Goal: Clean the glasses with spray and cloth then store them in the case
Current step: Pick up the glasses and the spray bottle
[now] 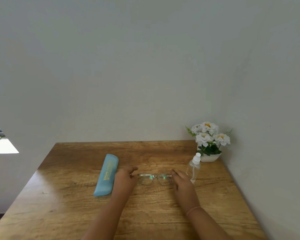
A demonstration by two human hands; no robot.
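Observation:
Thin-framed glasses (153,179) sit on the wooden table (76,213) between both hands. My left hand (124,178) grips the left end of the frame, and my right hand (181,181) grips the right end. A light blue soft case (106,175) with yellow lettering lies lengthwise just left of my left hand. A clear spray bottle (194,168) with a white nozzle stands upright just right of my right hand. No cloth is in view.
A white pot of white flowers (209,141) stands at the back right corner against the grey wall. The table's left edge runs diagonally, with a bright window ledge (2,146) beyond it.

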